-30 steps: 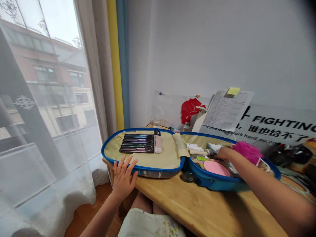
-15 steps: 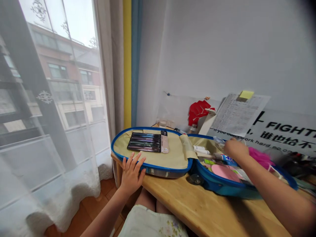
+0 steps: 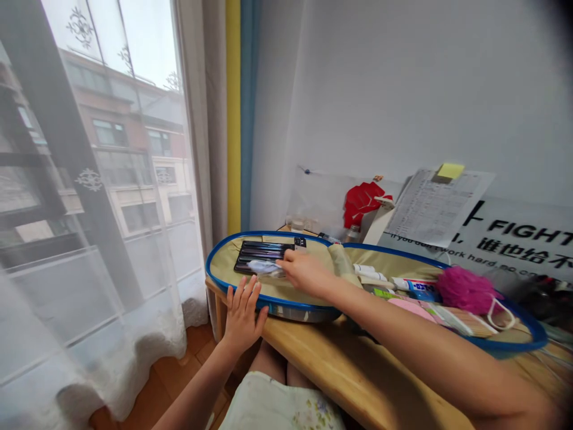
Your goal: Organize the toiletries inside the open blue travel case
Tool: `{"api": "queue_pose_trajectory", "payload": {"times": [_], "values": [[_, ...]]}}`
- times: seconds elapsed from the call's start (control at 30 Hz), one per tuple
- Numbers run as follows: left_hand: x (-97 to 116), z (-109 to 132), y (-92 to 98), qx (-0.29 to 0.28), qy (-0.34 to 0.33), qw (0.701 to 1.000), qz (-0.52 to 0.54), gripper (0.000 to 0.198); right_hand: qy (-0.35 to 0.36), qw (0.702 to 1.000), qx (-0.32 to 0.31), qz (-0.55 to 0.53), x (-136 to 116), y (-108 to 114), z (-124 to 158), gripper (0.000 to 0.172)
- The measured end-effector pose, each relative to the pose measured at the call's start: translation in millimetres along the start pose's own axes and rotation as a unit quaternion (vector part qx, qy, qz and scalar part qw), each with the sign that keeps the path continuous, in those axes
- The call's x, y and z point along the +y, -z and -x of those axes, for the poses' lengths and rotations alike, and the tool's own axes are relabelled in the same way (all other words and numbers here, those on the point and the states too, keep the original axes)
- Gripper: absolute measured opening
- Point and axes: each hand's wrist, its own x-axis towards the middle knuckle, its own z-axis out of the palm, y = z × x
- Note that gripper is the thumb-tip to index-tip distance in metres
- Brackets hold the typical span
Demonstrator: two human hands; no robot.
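an open hard-shell suitcase (image 3: 308, 300) lies on the desk (image 3: 322, 364), its two shells side by side. the left shell contains a carded pack (image 3: 262, 246) of slender dark items, laid flat on the beige lining. the right hand (image 3: 308, 273) pinches a small translucent packet (image 3: 264, 267) above this pack; whether the two touch cannot be told. the left hand (image 3: 242, 313) is spread, fingertips at the left shell's near rim. the right shell contains white tubes (image 3: 369, 272), a blue-and-white toothpaste tube (image 3: 423, 291), a pink oval item (image 3: 414, 308) and a magenta bath puff (image 3: 465, 291).
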Motion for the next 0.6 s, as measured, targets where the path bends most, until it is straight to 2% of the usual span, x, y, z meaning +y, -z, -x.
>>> {"api": "queue_pose_trajectory", "payload": {"times": [0.17, 0.4, 0.6], "values": [[0.0, 1.4, -3.8, 0.017, -0.005, 1.0, -0.003, 0.064, 0.063, 0.996, -0.018, -0.054, -23.7, -24.5, -24.0, 0.034], [-1.5, 3.1, -6.0, 0.011, -0.002, 1.0, -0.011, 0.064, 0.151, 0.974, -0.074, -0.152, -13.0, -53.7, -41.4, 0.03], [-3.2, 4.1, -6.3, 0.001, -0.004, 1.0, -0.006, 0.065, 0.156, 0.968, -0.072, -0.182, -10.2, -81.4, -59.6, 0.025]]}}
